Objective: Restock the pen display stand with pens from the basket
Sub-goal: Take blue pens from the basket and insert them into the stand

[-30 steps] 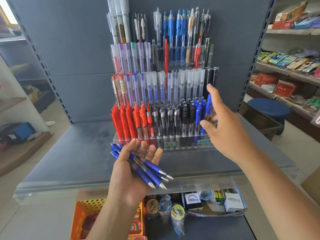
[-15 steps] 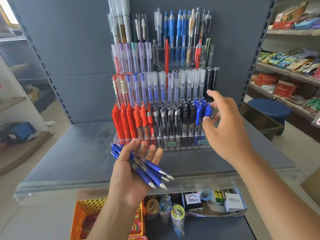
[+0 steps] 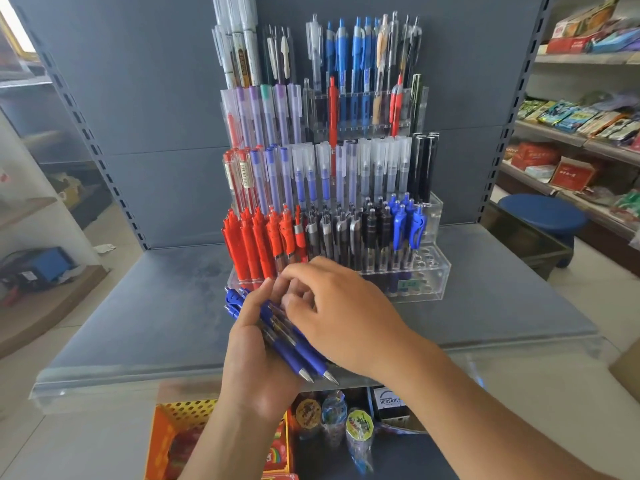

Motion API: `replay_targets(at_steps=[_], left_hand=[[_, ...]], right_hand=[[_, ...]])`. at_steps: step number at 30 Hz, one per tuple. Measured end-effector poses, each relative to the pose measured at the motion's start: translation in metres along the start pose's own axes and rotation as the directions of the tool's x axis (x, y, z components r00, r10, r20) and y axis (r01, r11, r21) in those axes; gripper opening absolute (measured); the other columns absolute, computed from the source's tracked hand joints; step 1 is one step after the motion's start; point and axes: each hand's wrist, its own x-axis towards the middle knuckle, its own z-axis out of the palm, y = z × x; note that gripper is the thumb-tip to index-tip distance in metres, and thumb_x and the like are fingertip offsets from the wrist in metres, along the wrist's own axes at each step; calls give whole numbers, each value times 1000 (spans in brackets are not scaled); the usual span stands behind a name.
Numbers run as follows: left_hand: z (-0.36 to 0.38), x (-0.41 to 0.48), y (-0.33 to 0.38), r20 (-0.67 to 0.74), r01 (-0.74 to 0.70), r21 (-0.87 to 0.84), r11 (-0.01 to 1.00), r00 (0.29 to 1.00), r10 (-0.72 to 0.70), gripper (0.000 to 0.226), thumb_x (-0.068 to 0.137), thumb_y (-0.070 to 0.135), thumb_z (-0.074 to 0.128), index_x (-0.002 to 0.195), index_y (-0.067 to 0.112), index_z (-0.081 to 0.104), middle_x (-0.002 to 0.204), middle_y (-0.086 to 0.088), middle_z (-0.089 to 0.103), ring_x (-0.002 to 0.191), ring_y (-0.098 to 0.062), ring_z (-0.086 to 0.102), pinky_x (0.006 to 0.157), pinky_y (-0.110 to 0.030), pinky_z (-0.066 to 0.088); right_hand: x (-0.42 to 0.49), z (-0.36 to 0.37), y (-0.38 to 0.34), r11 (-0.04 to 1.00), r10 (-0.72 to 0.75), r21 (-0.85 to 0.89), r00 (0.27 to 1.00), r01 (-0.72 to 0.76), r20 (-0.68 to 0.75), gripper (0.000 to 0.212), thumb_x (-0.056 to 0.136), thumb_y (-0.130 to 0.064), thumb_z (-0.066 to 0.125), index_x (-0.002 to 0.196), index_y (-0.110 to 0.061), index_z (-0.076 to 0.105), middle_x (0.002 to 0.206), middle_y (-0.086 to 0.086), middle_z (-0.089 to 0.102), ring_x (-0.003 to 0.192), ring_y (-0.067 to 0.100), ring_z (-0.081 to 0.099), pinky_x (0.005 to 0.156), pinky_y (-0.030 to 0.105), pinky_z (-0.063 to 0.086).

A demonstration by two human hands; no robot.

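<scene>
Above an orange basket (image 3: 166, 431), a left hand (image 3: 256, 365) grips a bundle of blue pens (image 3: 298, 355), long axis diagonal, tips pointing near-right, clips far-left. The right hand (image 3: 346, 320) bends its fingers (image 3: 301, 271) onto the bundle; whether they pinch a pen is unclear. Beyond, the tiered pen display stand (image 3: 429, 271) holds its pens upright on a grey shelf (image 3: 156, 306).

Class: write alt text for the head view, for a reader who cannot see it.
A left hand holds a bundle of blue pens and the right hand touches them, before a tiered clear display stand on a grey shelf. Its front row runs red, black, then blue, with empty holes at the right end.
</scene>
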Motion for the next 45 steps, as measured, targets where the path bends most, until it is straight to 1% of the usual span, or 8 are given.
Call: replay_targets(at_steps=[8,11,16,22,32,38,43,45], left_hand=[[2,0,2,-60,-29,-1,1000,998,29,37,84,28,65,116,11,74,118,-11,74,115,-29,68,113,-48,40],[3,0,2,-81,-43,-14,999,996,42,30,93,25,61,116,10,74,119,-10,74,117,-28,67,114,-48,39],[5,-1,0,-103,-54,9,999,993,54,30,96,20,58,82,10,83,103,-7,78,95,-22,75,100,-43,49],[8,-3,-1,-90,-64,47,997,994,68,29,96,20,58,82,15,82,98,-6,79,83,-20,77,80,-41,51],[4,-4,1,-29,-25,94,995,999,28,38,98,22,53,71,10,77,73,-8,73,63,-25,73,65,-38,56],[-3,3,4,7,-25,-6,1000,1000,25,11,94,13,58,96,9,68,85,-5,73,73,-20,73,64,-31,61],[-7,9,4,0,-10,-41,999,1000,10,42,83,3,60,124,12,63,112,-7,74,101,-27,74,88,-41,60],[-9,10,4,14,-8,-35,999,1000,9,36,85,-2,56,117,13,63,108,-6,74,97,-26,74,79,-39,62]], right_hand=[[7,6,-8,993,77,-102,974,-56,212,35,106,-38,39,131,-21,58,127,-3,55,120,20,53,90,38,46],[8,6,-8,993,94,-93,965,-73,246,33,108,-34,38,126,-15,59,120,3,58,112,23,55,79,35,43],[6,7,-10,988,109,-133,963,-78,246,31,108,-28,40,127,-14,59,117,4,60,107,25,58,77,37,45],[5,4,-15,925,71,-379,976,13,205,27,105,-18,42,125,-13,58,110,6,63,98,27,62,66,34,36],[5,-12,-12,935,115,-347,988,-73,101,18,102,-32,43,108,-20,54,82,-3,59,74,26,53,64,36,32],[7,-23,6,994,108,-25,989,-106,97,36,102,-29,50,135,-40,37,87,-6,68,75,14,62,73,40,50],[5,-42,10,976,62,199,991,-85,120,80,101,-19,54,148,-59,4,95,-5,65,56,8,52,66,32,48],[4,-48,9,964,44,256,994,-69,102,87,99,-15,56,146,-64,2,97,-1,63,53,11,47,63,38,49]])
